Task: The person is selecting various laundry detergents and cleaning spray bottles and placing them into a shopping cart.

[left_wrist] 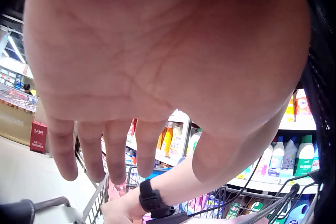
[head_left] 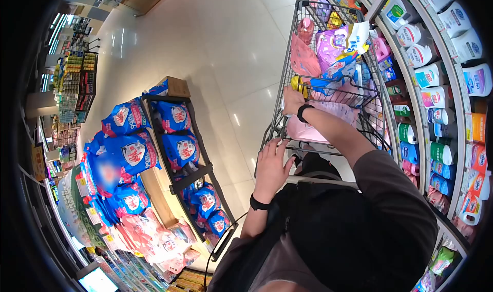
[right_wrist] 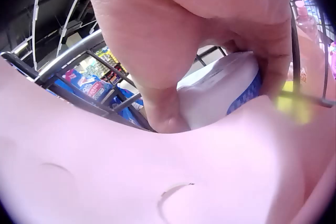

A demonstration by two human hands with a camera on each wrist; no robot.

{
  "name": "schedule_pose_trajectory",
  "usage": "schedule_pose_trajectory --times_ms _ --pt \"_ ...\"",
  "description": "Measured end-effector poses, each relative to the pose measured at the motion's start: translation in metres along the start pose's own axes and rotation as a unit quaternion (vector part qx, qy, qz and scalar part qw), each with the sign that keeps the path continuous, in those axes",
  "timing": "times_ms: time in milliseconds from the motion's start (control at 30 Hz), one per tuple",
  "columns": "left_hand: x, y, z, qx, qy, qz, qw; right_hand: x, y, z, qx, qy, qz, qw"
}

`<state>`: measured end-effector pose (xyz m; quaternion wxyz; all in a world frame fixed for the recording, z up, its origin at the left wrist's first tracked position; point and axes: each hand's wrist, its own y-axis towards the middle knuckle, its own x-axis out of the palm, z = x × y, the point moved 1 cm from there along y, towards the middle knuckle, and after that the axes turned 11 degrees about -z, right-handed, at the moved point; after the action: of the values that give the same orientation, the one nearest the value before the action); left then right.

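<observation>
My right hand [head_left: 294,102] reaches down along the left side of the shopping cart [right_wrist: 79,53]. In the right wrist view its thumb and fingers grip a smooth white container [right_wrist: 215,90] with a blue label; most of it is hidden by the hand and a pink bag. That pale pink bag [head_left: 321,125] lies at the near end of the cart. Palm down, my left hand [head_left: 275,163] has its fingers extended by the cart's near left corner and holds nothing. Farther inside the cart are a purple bag [head_left: 330,48] and a blue package [head_left: 336,74].
Shelves of detergent bottles [head_left: 429,75] line the right side, close to the cart. To the left stands a display rack [head_left: 197,133] stacked with blue detergent bags [head_left: 134,151]. Tiled floor [head_left: 221,61] runs between them. A red box [left_wrist: 39,136] stands farther off in the left wrist view.
</observation>
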<state>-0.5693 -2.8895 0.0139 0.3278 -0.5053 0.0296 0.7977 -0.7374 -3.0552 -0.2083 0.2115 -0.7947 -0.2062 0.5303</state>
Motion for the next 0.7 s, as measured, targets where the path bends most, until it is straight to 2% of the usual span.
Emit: schedule_pose_trajectory --times_ms 200,367,400,433,500,533,567,633,700 --pt "-0.005 -0.006 -0.006 0.002 -0.019 0.019 1.000 -0.021 -0.051 -0.007 -0.095 -0.010 0.037 0.995" --pt "-0.003 -0.010 -0.007 0.026 -0.020 0.013 0.999 -0.073 -0.122 -0.021 -0.175 0.002 0.053 0.983" --pt "-0.006 -0.011 -0.006 0.029 -0.019 0.015 0.999 -0.078 -0.133 -0.018 -0.202 0.022 0.101 0.974" --pt "-0.008 -0.012 -0.003 0.034 -0.026 0.013 0.999 -0.087 -0.149 -0.018 -0.202 0.021 0.105 0.974" --pt "-0.013 -0.018 0.000 0.042 -0.031 0.012 0.999 -0.109 -0.185 -0.018 -0.228 0.115 0.159 0.954" --pt "-0.014 -0.020 0.001 0.051 -0.042 0.011 0.998 -0.122 -0.199 -0.016 -0.203 0.170 0.140 0.954" --pt "-0.016 -0.022 0.002 0.061 -0.053 0.011 0.997 -0.125 -0.206 -0.010 -0.201 0.165 0.146 0.954" --pt "-0.020 -0.027 0.006 0.065 -0.079 0.000 0.995 -0.130 -0.224 0.003 -0.211 0.279 0.229 0.909" --pt "-0.022 -0.032 0.007 0.069 -0.105 -0.011 0.992 -0.136 -0.249 0.009 -0.203 0.285 0.247 0.903"
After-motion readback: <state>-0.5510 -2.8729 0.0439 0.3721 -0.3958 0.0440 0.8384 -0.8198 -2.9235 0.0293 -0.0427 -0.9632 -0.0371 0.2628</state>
